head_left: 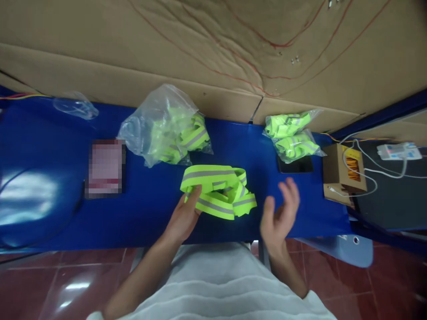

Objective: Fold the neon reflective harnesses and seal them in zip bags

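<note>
Neon yellow reflective straps (215, 206) with grey stripes lie loosely looped at the middle of the blue table. My left hand (185, 215) grips them at their left end, thumb on top and the other fingers hidden beneath. To the right of the straps, my right hand (280, 218) is raised with its fingers apart and holds nothing. Behind the straps rests a large clear plastic bag (160, 120) with more such straps in it. Two small clear packets of folded straps (288, 133) lie at the back right, partly over a dark flat object (296, 165).
A blurred-out flat item (105, 169) lies on the blue table (147, 213) at left, near a crumpled clear bag (76, 106). At right stand a cardboard box (338, 171) and a white power strip (399, 151) with cables. Cardboard (220, 98) walls the back.
</note>
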A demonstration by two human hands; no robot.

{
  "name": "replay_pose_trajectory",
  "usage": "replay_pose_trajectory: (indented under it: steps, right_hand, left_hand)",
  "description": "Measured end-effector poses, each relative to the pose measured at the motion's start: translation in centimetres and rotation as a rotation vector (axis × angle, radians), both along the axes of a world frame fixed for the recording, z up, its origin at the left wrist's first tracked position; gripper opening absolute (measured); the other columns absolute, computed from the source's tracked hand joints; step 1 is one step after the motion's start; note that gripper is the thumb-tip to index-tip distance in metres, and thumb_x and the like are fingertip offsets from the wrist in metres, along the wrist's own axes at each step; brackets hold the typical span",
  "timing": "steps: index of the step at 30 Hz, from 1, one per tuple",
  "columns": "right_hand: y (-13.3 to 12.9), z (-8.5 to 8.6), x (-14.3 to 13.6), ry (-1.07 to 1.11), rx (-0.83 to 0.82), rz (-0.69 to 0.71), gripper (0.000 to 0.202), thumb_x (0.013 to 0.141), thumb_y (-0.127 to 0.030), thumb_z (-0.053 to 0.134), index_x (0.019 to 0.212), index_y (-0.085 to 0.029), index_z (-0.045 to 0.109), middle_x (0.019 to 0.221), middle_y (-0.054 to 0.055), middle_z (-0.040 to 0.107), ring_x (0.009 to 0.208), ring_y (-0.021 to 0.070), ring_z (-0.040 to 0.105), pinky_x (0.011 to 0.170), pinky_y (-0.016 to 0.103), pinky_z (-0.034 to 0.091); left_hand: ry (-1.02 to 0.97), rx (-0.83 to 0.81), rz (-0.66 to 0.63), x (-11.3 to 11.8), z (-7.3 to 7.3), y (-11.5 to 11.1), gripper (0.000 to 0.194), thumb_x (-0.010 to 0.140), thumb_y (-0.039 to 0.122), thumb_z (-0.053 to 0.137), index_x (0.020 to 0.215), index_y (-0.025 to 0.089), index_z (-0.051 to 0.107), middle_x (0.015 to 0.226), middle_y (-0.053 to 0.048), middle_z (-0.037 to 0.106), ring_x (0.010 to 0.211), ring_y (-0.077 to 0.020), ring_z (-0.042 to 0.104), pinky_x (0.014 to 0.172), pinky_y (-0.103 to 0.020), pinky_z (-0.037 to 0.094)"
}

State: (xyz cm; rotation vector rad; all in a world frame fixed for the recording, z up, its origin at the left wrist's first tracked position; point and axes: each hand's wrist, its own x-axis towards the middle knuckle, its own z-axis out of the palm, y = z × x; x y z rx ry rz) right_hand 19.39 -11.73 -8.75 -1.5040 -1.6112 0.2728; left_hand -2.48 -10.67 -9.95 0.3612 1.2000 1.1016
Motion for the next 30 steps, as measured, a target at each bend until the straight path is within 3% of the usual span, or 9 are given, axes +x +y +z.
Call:
replay_pose_trajectory:
  steps: [2,4,8,12,15,17,20,24,30]
  right_hand:
    - [-0.3,0.6,-1.1,-0.152,-0.059,0.427,0.059,0.101,-0.029,0.057,0.157,-0.035,0.039,0.159,0.007,0.049,0.15,0.0304,0.043,0.127,0.056,0.03]
    - [-0.1,0.6,-1.5,-0.258,-0.182,0.659,0.071,0.099,-0.04,0.062,0.162,-0.033,0.029,0.16,0.009,0.049,0.15,0.0309,0.044,0.128,0.057,0.028]
    - [1.0,-0.3,0.4,-0.04,-0.271,0.397,0.07,0.102,-0.044,0.054,0.163,-0.026,0.024,0.165,0.014,0.038,0.152,0.0307,0.04,0.122,0.054,0.041]
    - [0.6,-0.5,0.6,-0.03,-0.264,0.229,0.055,0.105,-0.035,0.05,0.157,-0.028,0.036,0.162,0.013,0.043,0.151,0.0298,0.042,0.122,0.057,0.038]
    - [-0.7,0.4,-1.7,-0.327,-0.294,0.391,0.051,0.103,-0.031,0.055,0.154,-0.029,0.045,0.158,0.011,0.051,0.154,0.0337,0.035,0.126,0.071,0.008]
    - [-1.7,1.0,-3.2,-0.432,-0.248,0.669,0.046,0.105,-0.026,0.051,0.15,-0.031,0.05,0.15,0.009,0.059,0.149,0.0315,0.043,0.126,0.071,-0.002]
    - [-2.4,1.1,-4.1,-0.511,-0.195,1.0,0.043,0.106,-0.017,0.045,0.141,-0.036,0.059,0.129,0.002,0.074,0.134,0.0224,0.06,0.131,0.06,0.007]
    - [-1.2,0.3,-2.6,-0.6,-0.296,0.783,0.046,0.102,-0.028,0.059,0.148,-0.026,0.054,0.155,0.012,0.054,0.145,0.0286,0.049,0.126,0.056,0.032]
    - [0.3,1.4,-3.3,-0.632,-0.141,0.257,0.053,0.103,-0.016,0.046,0.156,-0.02,0.042,0.165,0.018,0.038,0.155,0.0334,0.033,0.124,0.064,0.026]
  left_hand:
    - [0.163,-0.015,-0.007,-0.9,-0.7,-0.5,0.058,0.092,0.058,0.065,0.139,0.024,0.06,0.127,-0.009,0.075,0.121,-0.033,0.07,0.099,-0.044,0.061]
    - [0.296,-0.003,-0.028,-2.4,-1.1,-1.2,0.059,0.092,0.058,0.064,0.141,0.027,0.059,0.131,-0.007,0.073,0.124,-0.0346,0.068,0.097,-0.044,0.062]
    - [0.454,0.057,-0.076,-5.2,-0.1,-3.7,0.068,0.086,0.053,0.071,0.149,0.04,0.048,0.145,-0.003,0.064,0.129,-0.0374,0.064,0.098,-0.051,0.062]
    - [1.005,0.364,-0.017,-5.2,2.9,-6.7,0.072,0.082,0.042,0.074,0.146,0.058,0.045,0.15,0.004,0.055,0.13,-0.0393,0.061,0.108,-0.065,0.054]
    - [1.263,0.794,-0.296,-3.7,4.8,-6.2,0.072,0.088,0.026,0.066,0.146,0.061,0.044,0.144,0.009,0.06,0.126,-0.0313,0.065,0.109,-0.055,0.058]
    - [1.214,1.118,-0.561,-2.8,5.1,-4.2,0.078,0.092,0.021,0.064,0.158,0.049,0.033,0.15,0.003,0.058,0.135,-0.028,0.059,0.116,-0.048,0.052]
    - [1.19,1.115,-0.847,-2.5,3.8,-0.9,0.053,0.103,0.034,0.053,0.155,0.032,0.044,0.157,-0.007,0.052,0.147,-0.0299,0.047,0.125,-0.054,0.035]
    - [1.431,0.826,-0.81,-3.8,0.3,-0.1,0.047,0.105,0.04,0.048,0.148,0.022,0.056,0.158,-0.016,0.049,0.15,-0.0367,0.041,0.125,-0.061,0.028]
    - [1.532,0.831,-0.721,-4.3,-2.8,-2.6,0.05,0.103,0.025,0.048,0.154,0.025,0.049,0.168,-0.01,0.035,0.157,-0.0327,0.029,0.129,-0.057,0.02]
